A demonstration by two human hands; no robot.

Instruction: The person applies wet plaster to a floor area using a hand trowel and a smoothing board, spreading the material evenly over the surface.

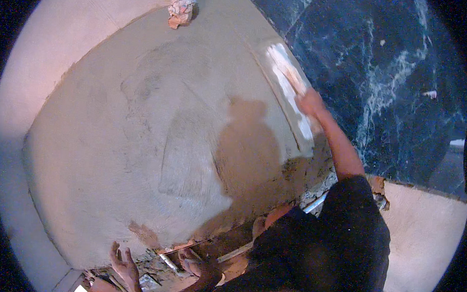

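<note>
My right hand (311,103) is closed around the handle of a long plastering trowel (282,59). Its bright metal blade lies against the damp grey mortar bed (100,141) near that bed's right edge. A thin raised ridge of mortar runs along the blade's left side. At the lower left, my left hand (125,267) holds nothing, with fingers apart, beside the near edge of the mortar. Curved sweep marks cross the middle of the bed, and a dark shadow falls over its right part.
Dark veined marble (379,84) borders the mortar on the right. A crumpled wad (181,11) rests at the far edge. Pale slabs (46,72) lie along the left. Rubble and a white pipe (169,262) line the near edge, close to what looks like a bare foot (191,263).
</note>
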